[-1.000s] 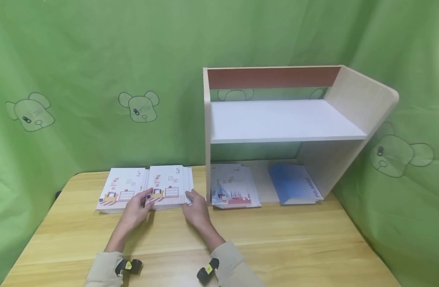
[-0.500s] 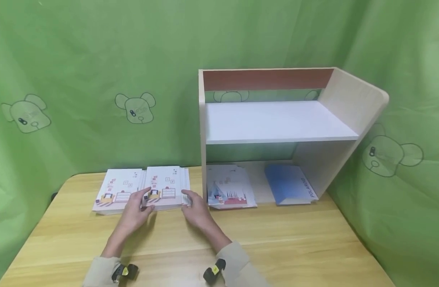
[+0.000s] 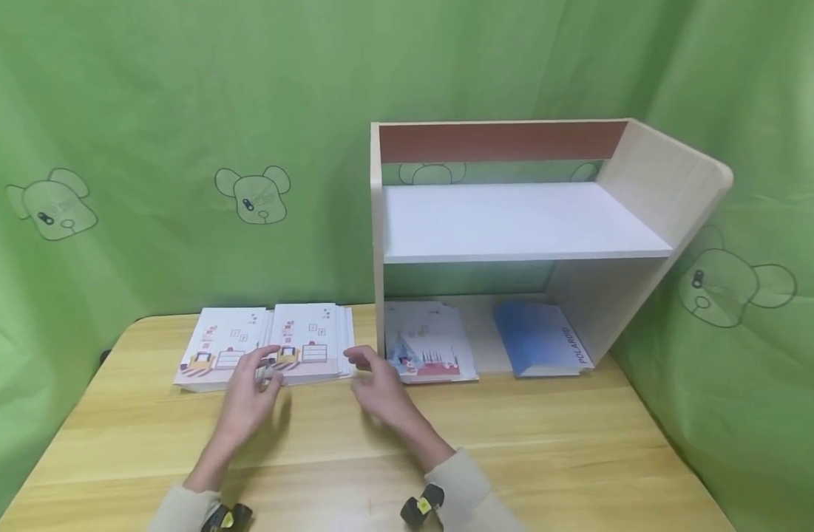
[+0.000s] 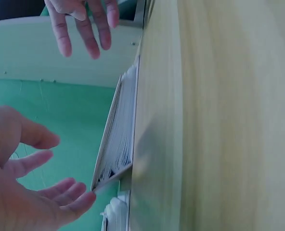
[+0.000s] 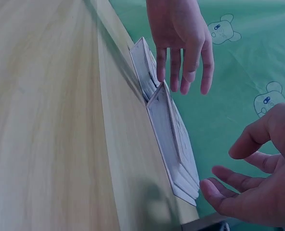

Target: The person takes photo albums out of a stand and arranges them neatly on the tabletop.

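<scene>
Two white books with a drawn room scene on their covers, the left book (image 3: 230, 332) and the right book (image 3: 307, 332), lie side by side on the table. My left hand (image 3: 247, 403) is at the front left corner of the right book, fingers loosely bent, with nothing in its grasp. On the other side, my right hand (image 3: 383, 388) hovers by that book's right edge, thumb and fingers apart. In the left wrist view a gap shows between the thumb and fingers of the left hand (image 4: 32, 183), with fingertips right at the book (image 4: 118, 130).
A two-level shelf (image 3: 526, 222) stands at the right. On its bottom level lie a white illustrated book (image 3: 429, 336) and a blue book (image 3: 540, 336) marked POLAROID. The wooden table (image 3: 340, 473) extends in front; a green curtain (image 3: 180, 96) hangs behind.
Both hands have let go of the right book's sides. The right hand has drawn back to the right, and the left hand's fingers have loosened. The books stay in place.
</scene>
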Demonstrator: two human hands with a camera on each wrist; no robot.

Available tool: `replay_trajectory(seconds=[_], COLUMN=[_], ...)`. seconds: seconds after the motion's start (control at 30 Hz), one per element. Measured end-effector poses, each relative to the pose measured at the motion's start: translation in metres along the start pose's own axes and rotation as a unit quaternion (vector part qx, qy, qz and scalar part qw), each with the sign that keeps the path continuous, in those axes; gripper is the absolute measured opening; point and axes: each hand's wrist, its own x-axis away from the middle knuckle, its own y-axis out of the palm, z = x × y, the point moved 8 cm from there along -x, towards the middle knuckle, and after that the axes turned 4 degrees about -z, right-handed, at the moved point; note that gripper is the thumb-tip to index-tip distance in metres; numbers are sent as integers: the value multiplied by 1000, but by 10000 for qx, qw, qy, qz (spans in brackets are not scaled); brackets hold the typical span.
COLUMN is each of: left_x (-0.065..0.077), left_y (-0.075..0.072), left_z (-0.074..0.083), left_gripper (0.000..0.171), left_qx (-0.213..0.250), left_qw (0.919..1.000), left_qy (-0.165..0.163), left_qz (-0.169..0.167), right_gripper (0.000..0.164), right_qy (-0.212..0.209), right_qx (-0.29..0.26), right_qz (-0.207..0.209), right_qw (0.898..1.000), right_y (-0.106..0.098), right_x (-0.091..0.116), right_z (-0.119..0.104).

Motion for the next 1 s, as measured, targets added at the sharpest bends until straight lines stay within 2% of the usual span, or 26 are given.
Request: replay_trajectory(seconds=[0.17,0.27,0.43,0.63,1.0], left_x=[5,6,8,10,11], left_y=[-4,-4,6,24,51], left_z=[12,20,29,37,53], left_gripper=[46,44,40,38,32], left_qx=[187,351,907,1684,2327], left_qw=[9983,9968,9940,9850,9724], left_qy=[266,409,426,349,188], left_qz=[477,592,447,120,3], right_gripper=[53,52,48,44,36], right_qy=[-140,-162,-268,-463,-451], right_qx=[-31,-13,-22,-94,-218], right_qz=[-36,-51,-92,-59,-126], right_qw=[9999,9999,9996,9989,9987], right_y=[-8,-13,-24,-37,-50], right_x=[8,12,21,29,42], right_z=[-6,-8,-12,-11,-5])
